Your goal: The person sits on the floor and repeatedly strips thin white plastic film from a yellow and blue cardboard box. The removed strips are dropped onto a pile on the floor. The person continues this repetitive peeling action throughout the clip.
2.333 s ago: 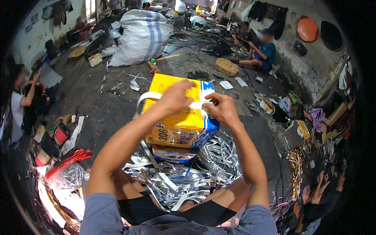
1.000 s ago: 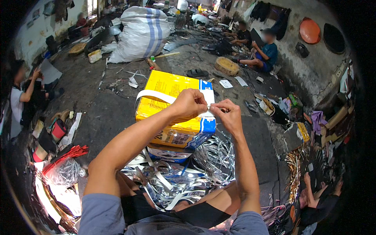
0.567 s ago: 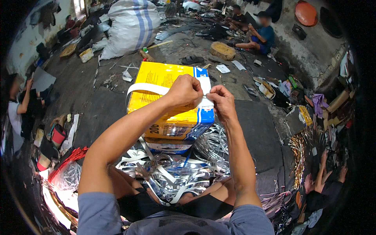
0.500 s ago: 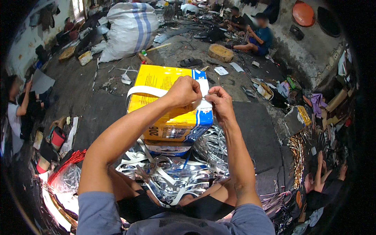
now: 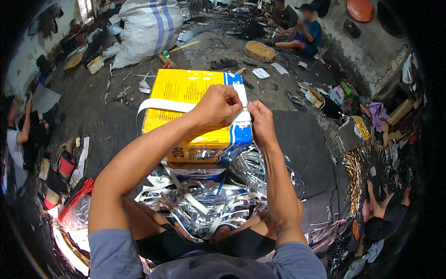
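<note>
A yellow and blue box stands before me between my knees. Across its top runs a flat white strip, which loops out past the left edge and passes under my left hand. My left hand is closed in a pinch over the strip near the box's right edge. Facing it, my right hand pinches with thumb and finger beside that same edge. Something small and pale sits between the two sets of fingertips; its kind is too small to tell.
Silvery and white strips lie heaped under the box. A big white sack stands at the far left, a wooden block at the far right. People sit on both sides. Golden strips lie to my right.
The box appears slightly lower-left and higher at its top edge as the view shifts. Both hands stay pinched close together at its right edge, the right fingertips slightly higher.
</note>
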A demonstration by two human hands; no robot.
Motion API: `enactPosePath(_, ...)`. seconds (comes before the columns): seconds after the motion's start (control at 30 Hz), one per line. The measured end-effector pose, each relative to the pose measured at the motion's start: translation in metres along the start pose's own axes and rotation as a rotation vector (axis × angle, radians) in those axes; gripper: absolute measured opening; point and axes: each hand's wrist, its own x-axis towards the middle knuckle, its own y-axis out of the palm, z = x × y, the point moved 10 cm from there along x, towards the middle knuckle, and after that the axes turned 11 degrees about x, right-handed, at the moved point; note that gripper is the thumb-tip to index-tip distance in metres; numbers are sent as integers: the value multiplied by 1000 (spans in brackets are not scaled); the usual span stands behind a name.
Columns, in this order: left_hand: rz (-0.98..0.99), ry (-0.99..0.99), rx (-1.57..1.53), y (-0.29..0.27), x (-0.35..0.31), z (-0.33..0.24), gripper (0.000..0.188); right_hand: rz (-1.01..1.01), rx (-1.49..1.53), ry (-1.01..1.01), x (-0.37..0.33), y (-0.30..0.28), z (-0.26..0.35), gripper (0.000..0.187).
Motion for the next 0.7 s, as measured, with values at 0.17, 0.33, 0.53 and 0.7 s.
enactPosePath(0.17,-3,9,-21,9,4,-4,12,24,497,258,-9,0,-30,19)
enactPosePath(0.33,-56,88,47,7,7,-13,12,-157,474,461,-12,-9,-41,42)
enactPosePath(0.53,-8,63,11,8,8,-9,14,-198,-981,-356,39,13,65,43)
enactPosePath(0.7,3,38,75,7,8,-6,12,-105,-796,-253,45,-2,23,35)
